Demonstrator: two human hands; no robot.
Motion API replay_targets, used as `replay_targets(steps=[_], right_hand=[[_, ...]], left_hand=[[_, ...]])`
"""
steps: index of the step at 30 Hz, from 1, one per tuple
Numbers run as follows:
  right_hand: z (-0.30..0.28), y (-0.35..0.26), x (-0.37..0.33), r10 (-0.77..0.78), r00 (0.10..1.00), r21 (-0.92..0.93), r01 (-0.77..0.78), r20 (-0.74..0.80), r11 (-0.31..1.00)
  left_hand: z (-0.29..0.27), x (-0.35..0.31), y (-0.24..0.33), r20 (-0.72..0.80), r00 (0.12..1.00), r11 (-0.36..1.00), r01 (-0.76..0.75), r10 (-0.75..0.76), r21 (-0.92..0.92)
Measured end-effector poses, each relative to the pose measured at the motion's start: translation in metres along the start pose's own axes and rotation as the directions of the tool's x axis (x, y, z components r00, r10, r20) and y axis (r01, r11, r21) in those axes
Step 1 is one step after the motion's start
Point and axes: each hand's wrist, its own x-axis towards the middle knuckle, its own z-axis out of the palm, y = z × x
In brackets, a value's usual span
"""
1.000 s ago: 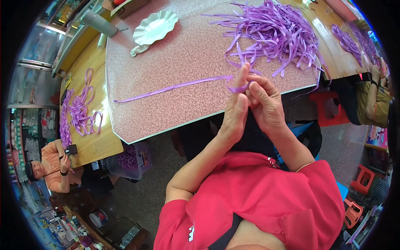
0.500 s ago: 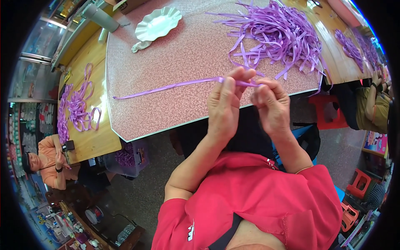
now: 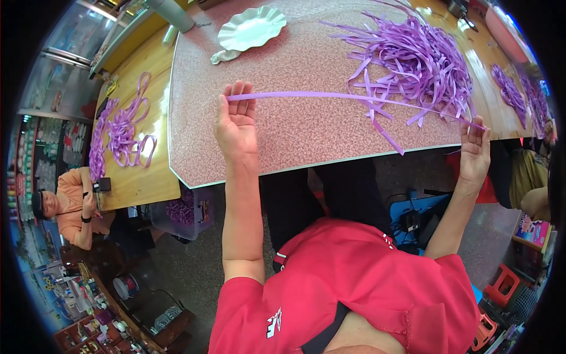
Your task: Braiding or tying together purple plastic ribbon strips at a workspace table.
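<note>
A purple ribbon [image 3: 318,94] is stretched nearly straight across the table between my two hands. My left hand [image 3: 237,121] pinches its left end between thumb and forefinger, the other fingers raised. Far to the right, my right hand [image 3: 473,153] grips the ribbon near its other end, beyond the table's front edge. Behind the strip, at the right, lies a tangled heap of purple ribbons [image 3: 427,59]. One loose ribbon tail [image 3: 387,137] hangs from that heap toward the front edge.
A white scalloped dish [image 3: 252,28] stands at the back of the pink-patterned tabletop [image 3: 283,135]. More purple ribbons [image 3: 121,133] lie on the wooden table at left. A person in orange [image 3: 73,203] sits there. Below is a clear plastic bin [image 3: 187,221]. Another person [image 3: 527,177] is at right.
My hands were close together at the table's front edge. They have moved far apart, the left one leftward and the right one rightward, drawing the ribbon out between them.
</note>
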Motion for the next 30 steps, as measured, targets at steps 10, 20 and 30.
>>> replay_targets(steps=[10,20,30], right_hand=[[-0.007,-0.024,0.013,-0.133,0.976,-0.022,0.131,-0.173,0.991],[0.168,0.124,-0.046,0.257,0.872,-0.872,0.305,0.417,0.382],[0.201,0.18,-0.042,0.408,0.616,-0.726,0.446,0.673,0.524]], left_hand=[[-0.02,0.01,0.012,-0.055,0.997,0.979,0.046,-0.058,-0.2],[0.063,-0.09,0.002,0.394,0.915,0.709,-0.224,-0.082,0.668],[0.075,-0.099,0.004,0.695,0.719,0.335,-0.652,-0.012,0.68]])
